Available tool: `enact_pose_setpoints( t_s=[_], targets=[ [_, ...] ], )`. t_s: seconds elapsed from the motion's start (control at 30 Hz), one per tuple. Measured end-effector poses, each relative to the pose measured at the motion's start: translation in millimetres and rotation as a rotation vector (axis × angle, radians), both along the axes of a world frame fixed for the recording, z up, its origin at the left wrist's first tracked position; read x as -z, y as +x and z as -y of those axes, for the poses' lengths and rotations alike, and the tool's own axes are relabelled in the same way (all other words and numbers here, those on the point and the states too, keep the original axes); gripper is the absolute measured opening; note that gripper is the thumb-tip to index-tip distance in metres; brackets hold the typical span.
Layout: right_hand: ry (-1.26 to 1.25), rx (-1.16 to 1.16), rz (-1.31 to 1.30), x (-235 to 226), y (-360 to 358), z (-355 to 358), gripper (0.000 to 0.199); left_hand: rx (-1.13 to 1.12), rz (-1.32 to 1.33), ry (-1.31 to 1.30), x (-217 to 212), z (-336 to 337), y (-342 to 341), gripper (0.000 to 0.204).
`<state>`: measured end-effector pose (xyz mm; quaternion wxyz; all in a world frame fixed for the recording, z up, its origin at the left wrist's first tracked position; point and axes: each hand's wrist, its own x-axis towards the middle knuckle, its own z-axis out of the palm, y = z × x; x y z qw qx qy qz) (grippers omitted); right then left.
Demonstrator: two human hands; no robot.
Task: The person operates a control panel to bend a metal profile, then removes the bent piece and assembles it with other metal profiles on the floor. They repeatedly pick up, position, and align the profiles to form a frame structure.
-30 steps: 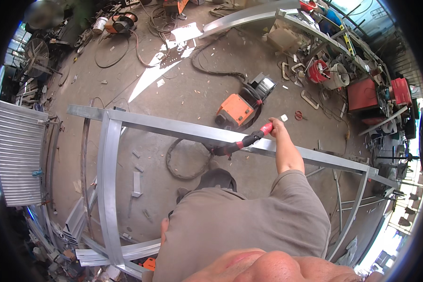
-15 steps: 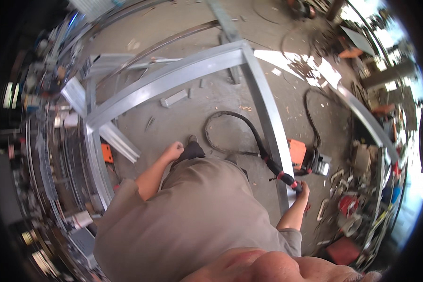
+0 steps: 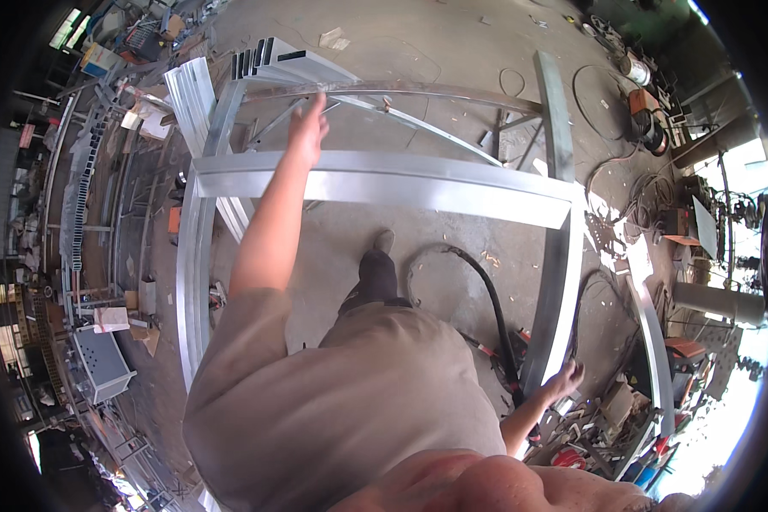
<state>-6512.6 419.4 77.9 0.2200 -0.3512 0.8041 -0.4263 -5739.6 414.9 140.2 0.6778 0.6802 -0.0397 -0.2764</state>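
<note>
Left hand (image 3: 307, 128): reaching out at full arm's length, fingers loosely spread and pointing away, pinching nothing; it is hovering over the far curved rail of the big grey galvanised steel tube frame (image 3: 384, 183).
Right hand (image 3: 563, 380): resting low at the person's side, fingers curling against the near right upright of the frame; whether the grip is closing around the upright cannot be told.
Frame: lying propped above the concrete workshop floor (image 3: 435, 51), its wide flat cross-bar running left to right just past the left hand.
Thick black cable (image 3: 486, 299): looping on the floor inside the frame, running toward the right hand.
Bundle of grey square steel tubes (image 3: 273, 61): lying beyond the frame's far left corner.
Orange welding machine (image 3: 648, 115): standing well apart at the upper right, among coiled cables.
</note>
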Motion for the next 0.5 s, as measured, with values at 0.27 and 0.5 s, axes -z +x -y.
enact_pose_setpoints(
  t_s=[0.27, 0.5],
  targets=[
    [0.162, -0.534, 0.369, 25.7, 316.0, 44.7, 0.05, -0.323, -0.33, -0.049, -30.1, 145.2, 154.6, 0.059],
    [0.269, -0.883, 0.286, 14.3, 453.0, 67.6, 0.051, -0.055, 0.242, -0.244, -81.4, 97.2, 139.1, 0.015]
  ],
)
